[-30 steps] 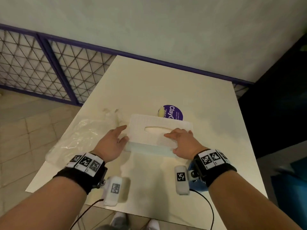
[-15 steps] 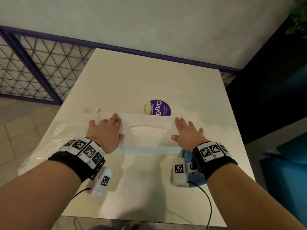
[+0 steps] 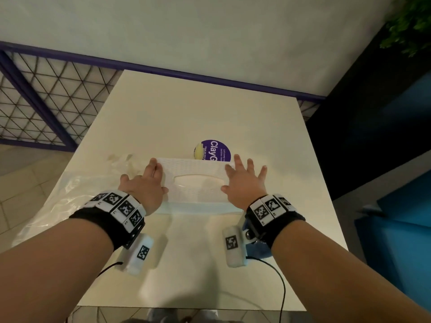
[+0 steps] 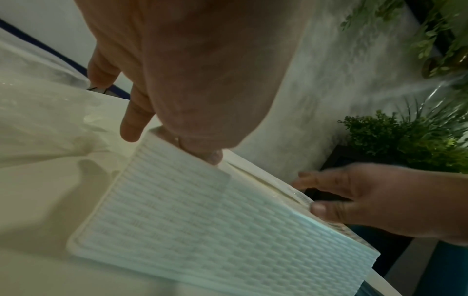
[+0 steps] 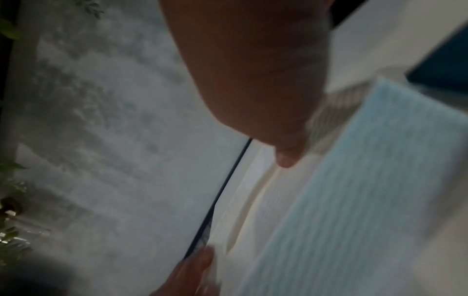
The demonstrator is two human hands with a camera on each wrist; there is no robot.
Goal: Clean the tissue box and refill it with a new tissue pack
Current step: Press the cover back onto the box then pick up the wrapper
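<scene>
While left hand [image 3: 144,186] lies flat on tissue box [image 3: 193,170] | right hand [image 3: 242,185] splayed — thumb seemingly touching, wrist view only.

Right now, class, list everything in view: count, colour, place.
tissue box: one, white, table centre
table: one, cream, by the wall
plastic bag: one, clear, left of the box
round label: one, purple, behind the box
small object: one, pale yellow, beside the label
blue object: one, table's near right edge
plants: several, green, upper right
left hand: one, on the box's left end
right hand: one, fingers spread, on the box's right end
</scene>
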